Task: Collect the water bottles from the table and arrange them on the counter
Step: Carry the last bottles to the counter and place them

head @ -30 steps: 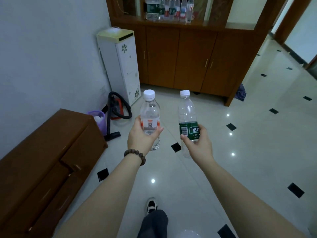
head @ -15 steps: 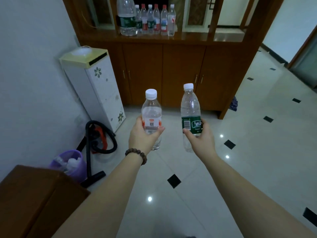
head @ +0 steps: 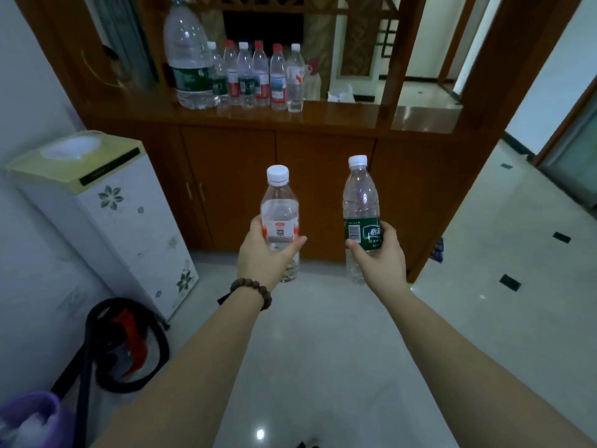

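Observation:
My left hand grips a clear bottle with a red-and-white label, held upright. In my right hand is a taller clear bottle with a green label, also upright. Both have white caps and hang in front of the brown cabinet doors. Above them runs the wooden counter. On its left part stand a big water jug and a row of several small bottles, some red-capped, some white-capped.
A white water dispenser with flower prints stands left of the cabinet. A black-and-red vacuum cleaner with its hose lies on the floor below it, beside a purple bucket. A wooden post rises from the counter. Tiled floor stretches right.
The view has closed in on the cabinet and tilted up, so the counter and its bottles look larger and lower. Both hands keep their bottles upright. The brown chest at left has left view.

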Tool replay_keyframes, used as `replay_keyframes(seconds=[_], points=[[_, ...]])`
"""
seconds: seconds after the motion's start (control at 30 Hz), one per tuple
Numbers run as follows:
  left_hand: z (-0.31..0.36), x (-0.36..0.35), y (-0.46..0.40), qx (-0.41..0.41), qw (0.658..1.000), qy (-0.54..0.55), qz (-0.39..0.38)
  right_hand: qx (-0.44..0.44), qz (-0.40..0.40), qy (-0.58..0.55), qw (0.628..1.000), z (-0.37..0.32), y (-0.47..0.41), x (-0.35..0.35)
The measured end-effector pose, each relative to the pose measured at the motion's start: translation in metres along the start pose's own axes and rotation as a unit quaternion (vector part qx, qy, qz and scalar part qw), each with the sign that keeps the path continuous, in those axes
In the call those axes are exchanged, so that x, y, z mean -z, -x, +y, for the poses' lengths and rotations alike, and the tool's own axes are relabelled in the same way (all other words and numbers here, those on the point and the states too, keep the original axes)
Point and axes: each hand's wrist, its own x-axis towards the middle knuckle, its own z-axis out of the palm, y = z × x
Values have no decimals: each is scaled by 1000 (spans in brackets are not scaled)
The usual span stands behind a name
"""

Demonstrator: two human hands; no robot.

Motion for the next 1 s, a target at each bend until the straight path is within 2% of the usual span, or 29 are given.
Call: replay_keyframes(seconds=[0.33,0.6,0.83,1.0], points=[[33,-79,-208,-41,999,-6,31,7,-11,-7,1000,16,-212,-25],[40,-134,-381,-91,995,-4,43,36,1,-9,999,23,-382,-78],[58,-178,-548,-114,993,8,33,71,9,-1,997,-5,-554,-128],[71,-215,-630,-115,993,18,20,64,20,-6,998,-4,-635,-140]])
